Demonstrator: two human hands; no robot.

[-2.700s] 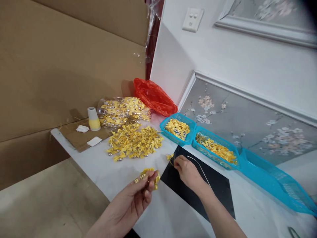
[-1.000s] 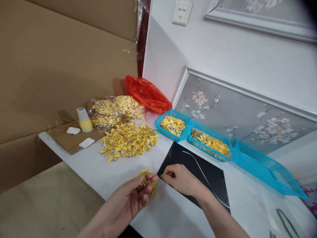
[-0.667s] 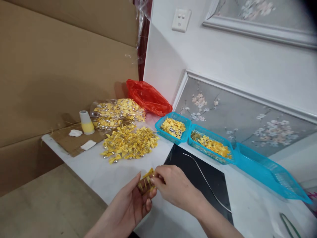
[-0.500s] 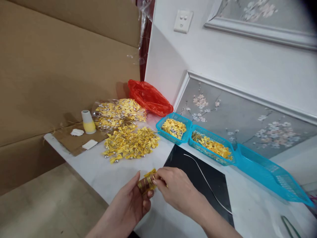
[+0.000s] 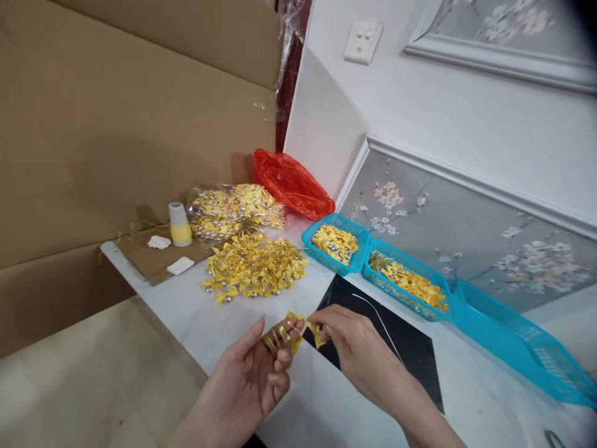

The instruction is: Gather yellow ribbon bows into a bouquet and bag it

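Note:
My left hand (image 5: 252, 379) is closed on a small bunch of yellow bows (image 5: 281, 333) held between thumb and fingertips above the white table (image 5: 205, 317). Just to its right, my right hand (image 5: 359, 351) pinches a single yellow bow (image 5: 318, 335), a little apart from the bunch. A thin white wire (image 5: 380, 320) runs from behind my right hand across the black mat (image 5: 410, 354).
A loose pile of yellow bows (image 5: 256, 264) and a clear bag of bows (image 5: 233, 208) lie further back. Two blue baskets (image 5: 329, 224) (image 5: 405, 264) hold more bows; a third blue basket (image 5: 522, 348) is to the right. A red bag (image 5: 291, 180), a small cup (image 5: 180, 224) and cardboard (image 5: 153, 258) stand behind.
My right hand came from the mat to the bunch in my left hand, then drew slightly away holding one yellow bow. The camera view shifted a little.

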